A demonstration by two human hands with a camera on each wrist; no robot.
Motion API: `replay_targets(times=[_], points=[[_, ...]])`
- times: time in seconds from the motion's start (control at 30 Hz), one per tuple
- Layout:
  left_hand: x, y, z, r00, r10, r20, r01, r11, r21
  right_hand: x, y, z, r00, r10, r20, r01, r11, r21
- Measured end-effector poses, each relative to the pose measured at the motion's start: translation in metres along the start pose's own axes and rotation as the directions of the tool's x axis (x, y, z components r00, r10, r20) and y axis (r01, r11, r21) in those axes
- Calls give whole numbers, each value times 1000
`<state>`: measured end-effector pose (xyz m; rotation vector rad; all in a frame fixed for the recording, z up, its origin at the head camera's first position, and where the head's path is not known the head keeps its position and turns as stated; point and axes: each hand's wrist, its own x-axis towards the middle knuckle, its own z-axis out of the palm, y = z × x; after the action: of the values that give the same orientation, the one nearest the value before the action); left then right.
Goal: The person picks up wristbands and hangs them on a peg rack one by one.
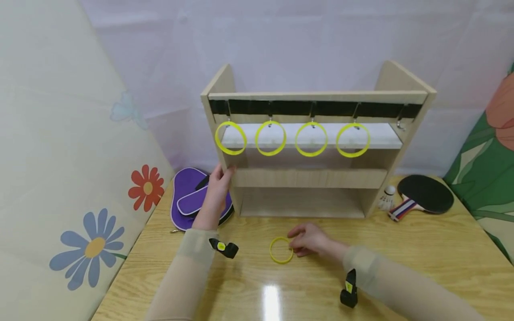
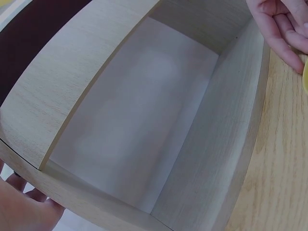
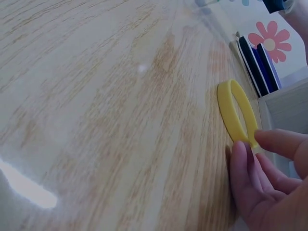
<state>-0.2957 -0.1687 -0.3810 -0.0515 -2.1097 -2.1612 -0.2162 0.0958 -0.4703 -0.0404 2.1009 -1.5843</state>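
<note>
A yellow ring (image 1: 281, 250) lies on the wooden table in front of a small wooden shelf unit (image 1: 309, 178). My right hand (image 1: 310, 240) is at the ring's right edge. In the right wrist view, the thumb and index finger of that hand (image 3: 269, 178) pinch the near end of the ring (image 3: 231, 108). With my left hand (image 1: 218, 189) I hold the left side panel of the shelf unit, thumb at its front edge. The left wrist view shows only part of that hand (image 2: 29, 207), against the panel (image 2: 96, 207). Several yellow rings (image 1: 271, 138) hang from hooks on the shelf's black strip (image 1: 291, 108).
The rightmost hook (image 1: 400, 125) carries no ring. Left of the shelf lies a purple case (image 1: 188, 178). A shuttlecock (image 1: 387, 198) and a black table tennis paddle (image 1: 427, 194) lie on the right. Behind hangs a pale cloth (image 1: 305, 44).
</note>
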Motion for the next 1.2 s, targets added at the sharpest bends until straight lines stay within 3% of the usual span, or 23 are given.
replay_targets(times=[0.33,0.6,0.8,1.2], points=[[1,-1,1,1000,6,-3,-6,1000,2,0,-2,3,999,16,-38,-18,998,-60],[0,0,2,1000,8,-13,-8,1000,-8,-6,-3,-7,1000,7,-3,-7,1000,3],[0,0,0,1000,-10,-12,10,1000,-1,-14,-8,-24,999,-46,25,43,993,107],[0,-1,1,1000,13,-16,-13,1000,-3,-45,-24,-68,988,-141,54,131,978,165]])
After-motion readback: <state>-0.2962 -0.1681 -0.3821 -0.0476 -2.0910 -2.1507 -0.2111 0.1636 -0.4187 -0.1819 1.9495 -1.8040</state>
